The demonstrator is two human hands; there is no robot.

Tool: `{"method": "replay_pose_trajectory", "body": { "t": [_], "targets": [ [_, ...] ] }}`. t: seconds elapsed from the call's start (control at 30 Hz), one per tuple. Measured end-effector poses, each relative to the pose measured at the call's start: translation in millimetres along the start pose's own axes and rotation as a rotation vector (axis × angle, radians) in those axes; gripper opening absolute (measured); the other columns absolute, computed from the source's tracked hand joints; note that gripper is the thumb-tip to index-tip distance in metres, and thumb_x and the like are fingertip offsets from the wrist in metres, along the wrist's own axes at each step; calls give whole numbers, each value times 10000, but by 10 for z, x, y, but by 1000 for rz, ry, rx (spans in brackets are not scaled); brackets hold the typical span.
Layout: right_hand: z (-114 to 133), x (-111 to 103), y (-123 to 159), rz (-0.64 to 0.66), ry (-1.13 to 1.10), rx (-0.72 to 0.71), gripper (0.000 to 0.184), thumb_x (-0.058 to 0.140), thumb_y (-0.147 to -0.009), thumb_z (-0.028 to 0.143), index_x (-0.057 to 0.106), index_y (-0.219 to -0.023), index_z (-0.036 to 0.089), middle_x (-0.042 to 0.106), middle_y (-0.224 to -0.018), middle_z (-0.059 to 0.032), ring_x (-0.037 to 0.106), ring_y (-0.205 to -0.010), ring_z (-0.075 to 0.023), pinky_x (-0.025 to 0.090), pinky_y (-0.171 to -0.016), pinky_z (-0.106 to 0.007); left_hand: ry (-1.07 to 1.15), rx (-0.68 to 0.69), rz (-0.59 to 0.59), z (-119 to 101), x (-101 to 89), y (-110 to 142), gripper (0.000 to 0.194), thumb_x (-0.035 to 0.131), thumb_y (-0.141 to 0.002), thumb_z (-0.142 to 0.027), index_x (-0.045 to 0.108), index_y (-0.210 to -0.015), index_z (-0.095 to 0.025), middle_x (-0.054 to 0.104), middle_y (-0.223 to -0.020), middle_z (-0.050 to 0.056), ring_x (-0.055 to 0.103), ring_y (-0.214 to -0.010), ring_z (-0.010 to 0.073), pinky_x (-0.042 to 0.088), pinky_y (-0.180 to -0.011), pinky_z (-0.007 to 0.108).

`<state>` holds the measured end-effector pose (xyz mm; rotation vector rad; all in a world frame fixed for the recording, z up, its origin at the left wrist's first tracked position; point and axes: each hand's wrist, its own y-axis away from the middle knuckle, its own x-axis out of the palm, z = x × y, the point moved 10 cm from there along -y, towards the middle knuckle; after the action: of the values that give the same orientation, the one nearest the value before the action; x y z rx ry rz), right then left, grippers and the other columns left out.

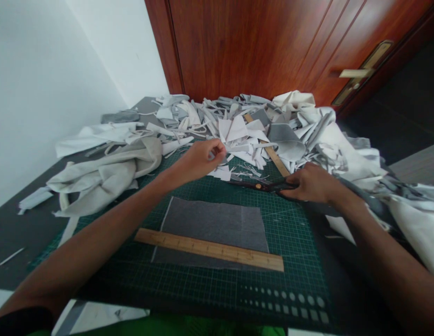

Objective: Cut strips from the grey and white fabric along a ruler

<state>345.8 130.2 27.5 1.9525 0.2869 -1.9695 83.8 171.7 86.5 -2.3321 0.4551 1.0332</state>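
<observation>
Extending toward the left, the blades of the dark scissors (258,186) are held low above the far part of the green cutting mat (290,233). Their handles are grasped by the right hand (313,182), with the fingers wrapped around the loops, a hold by which the blades can presumably be steered. The left hand (201,158) is raised over the near fringe of the heaped fabric scraps (237,128), its thumb and fingers curled together; whether anything small is pinched there cannot be told. Between the forearms, a grey cloth piece (210,219) is spread flat toward the mat's near edge, probably so that it is supported and the grid can be read around it. It is crossed near its lower edge by a wooden ruler (210,247), by which it may be weighted or measured; both sides of the cloth are overreached by the ruler. A second ruler (278,163) is partly covered by the scraps, which are piled along the far edge of the tabletop (14,228), seemingly so that the mat's near part is left workable. Toward the tabletop's left edge, a rumpled pale cloth (112,172) is heaped.
</observation>
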Motion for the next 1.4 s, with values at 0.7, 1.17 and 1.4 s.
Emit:
{"method": "replay_pose_trajectory", "body": {
  "t": [0.7,1.17,1.4],
  "targets": [
    [-154,278,-176,-64,-230,-231,418,622,-946,563,653,-701,225,638,-614,-4,555,-577,-165,312,-640,-315,-253,194,300,-228,128,1262,315,427,-1095,-205,668,-1295,-232,664,-1327,76,594,-1250,255,473,-1122,443],
    [-207,306,-187,-89,-358,-209,418,630,-934,563,585,-688,228,555,-608,33,528,-570,-147,324,-619,-302,-178,341,567,-592,860,1587,157,731,-921,-213,654,-1058,-224,715,-1059,17,662,-1001,224,468,-928,353],
    [-192,285,-176,-100,-365,-216,423,628,-939,560,571,-676,234,540,-602,34,520,-569,-143,324,-621,-308,-229,306,490,-446,840,1399,164,682,-870,-171,636,-1020,-219,691,-1083,45,627,-1060,259,485,-986,395]
  ]
}}
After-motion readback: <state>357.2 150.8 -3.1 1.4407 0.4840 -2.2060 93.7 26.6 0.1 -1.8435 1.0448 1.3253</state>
